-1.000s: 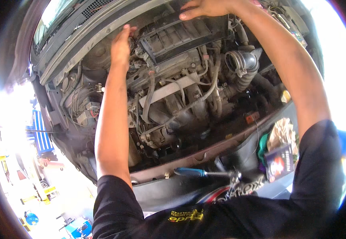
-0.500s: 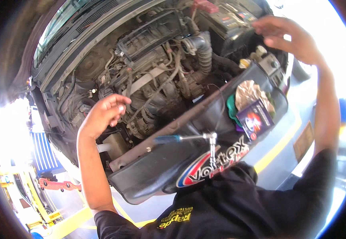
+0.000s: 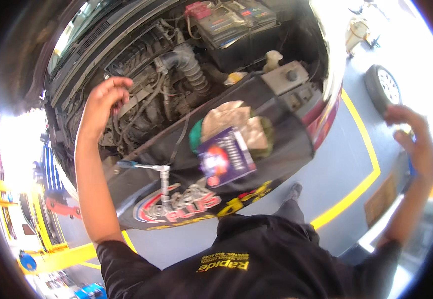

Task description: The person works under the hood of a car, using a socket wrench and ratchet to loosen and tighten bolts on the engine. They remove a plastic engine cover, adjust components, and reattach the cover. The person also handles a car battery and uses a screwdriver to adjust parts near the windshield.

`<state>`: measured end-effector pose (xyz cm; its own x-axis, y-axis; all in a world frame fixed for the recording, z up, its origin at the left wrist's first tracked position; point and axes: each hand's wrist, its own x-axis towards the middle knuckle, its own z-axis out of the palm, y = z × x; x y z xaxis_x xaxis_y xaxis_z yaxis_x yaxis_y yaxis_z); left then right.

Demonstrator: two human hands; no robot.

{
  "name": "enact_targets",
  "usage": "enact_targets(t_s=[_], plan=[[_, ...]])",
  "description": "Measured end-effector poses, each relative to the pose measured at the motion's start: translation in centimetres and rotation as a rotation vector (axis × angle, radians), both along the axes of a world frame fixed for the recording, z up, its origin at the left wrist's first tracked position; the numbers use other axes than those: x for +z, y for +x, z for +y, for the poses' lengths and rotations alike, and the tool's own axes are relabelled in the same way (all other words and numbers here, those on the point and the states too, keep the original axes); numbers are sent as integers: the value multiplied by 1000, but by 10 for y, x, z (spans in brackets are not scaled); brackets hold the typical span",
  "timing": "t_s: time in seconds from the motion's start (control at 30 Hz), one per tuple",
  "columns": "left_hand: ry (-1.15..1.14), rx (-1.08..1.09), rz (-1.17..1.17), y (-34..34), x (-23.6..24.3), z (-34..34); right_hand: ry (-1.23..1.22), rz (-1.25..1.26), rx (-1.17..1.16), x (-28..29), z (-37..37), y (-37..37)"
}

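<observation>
My left hand (image 3: pixel 108 102) hangs over the engine bay (image 3: pixel 141 94) with its fingers loosely bent and nothing seen in them. Out to the right, away from the car, my right hand (image 3: pixel 411 133) is held up above the floor, thumb and fingers apart, slightly blurred and holding nothing. On the black fender cover (image 3: pixel 176 144) along the car's front edge lies a ratchet (image 3: pixel 144 165) with a blue handle, a long extension (image 3: pixel 165 187) fitted to its head. Beside it a dark purple box (image 3: pixel 226 157) rests against bunched beige and green cloths (image 3: pixel 231 119).
A battery (image 3: pixel 231 22) with a red terminal cover sits at the far side of the bay, near a ribbed air hose (image 3: pixel 191 72). A wheel (image 3: pixel 383 87) stands on the floor at right. Yellow floor lines (image 3: pixel 363 139) and a yellow frame (image 3: pixel 39 219) flank the car.
My view has swung right and my body has turned that way. The right hand has moved from above the battery side to over the floor. Ratchet, box and cloths stay on the cover.
</observation>
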<state>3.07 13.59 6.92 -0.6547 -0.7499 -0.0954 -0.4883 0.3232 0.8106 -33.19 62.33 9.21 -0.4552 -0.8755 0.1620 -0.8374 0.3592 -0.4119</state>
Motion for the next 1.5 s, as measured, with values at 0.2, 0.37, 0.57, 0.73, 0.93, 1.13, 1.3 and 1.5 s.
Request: enact_targets(t_s=[0.2, 0.37, 0.57, 0.73, 0.93, 1.13, 1.3, 1.5], plan=[[-477, 307, -158, -121, -15, -25, 21, -133, -107, 3, 97, -159], [-567, 490, -228, -124, -26, -71, 0, -25, 182, 26, 30, -280], [-516, 682, -217, -179, -41, -88, -37, 54, 435, -2, -129, -371], [-511, 802, -179, -202, -60, -112, 70, 36, 528, 10, -232, -456], [-574, 1020, -492, -242, -82, -139, 15, 24, 776, 9, -370, -513], [-603, 1185, -806, -245, -117, -174, -102, -106, 1061, -28, -521, -577], [-581, 1019, -1139, -250, -111, -154, -212, -129, 1259, -38, -615, -590], [-512, 1218, -952, -266, -107, -149, -240, -202, 1332, -20, -661, -573]])
